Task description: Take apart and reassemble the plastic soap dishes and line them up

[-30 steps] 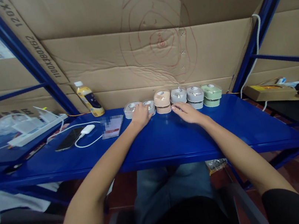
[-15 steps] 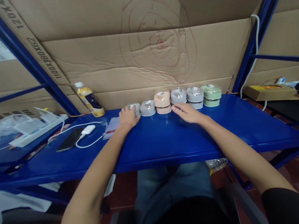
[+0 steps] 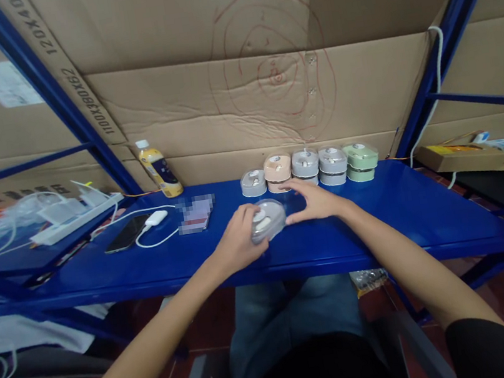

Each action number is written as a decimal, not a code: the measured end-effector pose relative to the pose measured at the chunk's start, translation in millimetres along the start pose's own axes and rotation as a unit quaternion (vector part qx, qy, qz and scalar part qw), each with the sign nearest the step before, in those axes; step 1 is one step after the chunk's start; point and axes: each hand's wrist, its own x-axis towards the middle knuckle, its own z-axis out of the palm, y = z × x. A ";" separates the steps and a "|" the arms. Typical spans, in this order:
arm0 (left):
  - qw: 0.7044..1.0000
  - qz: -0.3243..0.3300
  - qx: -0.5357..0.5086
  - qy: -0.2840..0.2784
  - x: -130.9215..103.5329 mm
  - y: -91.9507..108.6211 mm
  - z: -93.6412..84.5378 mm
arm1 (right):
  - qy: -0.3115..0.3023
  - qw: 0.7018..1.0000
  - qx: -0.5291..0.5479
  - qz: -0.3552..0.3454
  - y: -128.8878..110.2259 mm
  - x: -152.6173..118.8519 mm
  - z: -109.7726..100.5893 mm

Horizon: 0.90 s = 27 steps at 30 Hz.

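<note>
Four two-high stacks [image 3: 305, 161] stand done at one to two o'clock from the grey box [image 3: 270, 219], which the left hand [image 3: 239, 241] pinches between thumb and fingers, the right hand [image 3: 317, 199] spread and empty at three, leaving it and the single box [image 3: 254, 183] at twelve unstacked.

A grey case [image 3: 268, 219]'s gripped in the left hand [image 3: 239, 236]. The right hand [image 3: 314, 200]'s held spread beside it, stacked cases [image 3: 332, 165] lined up behind.
</note>
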 end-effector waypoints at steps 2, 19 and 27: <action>0.994 0.048 -0.099 -0.009 6.5 -1.5 6.1 | -0.043 0.999 0.008 -0.020 -6.9 0.3 5.5; 0.990 0.063 -0.106 -0.063 19.9 -1.0 25.8 | 0.130 0.966 0.088 0.205 42.7 -17.4 -49.6; 0.996 -0.012 -0.087 0.001 22.7 -12.1 15.5 | 0.137 0.963 0.068 0.224 46.4 -19.7 -44.0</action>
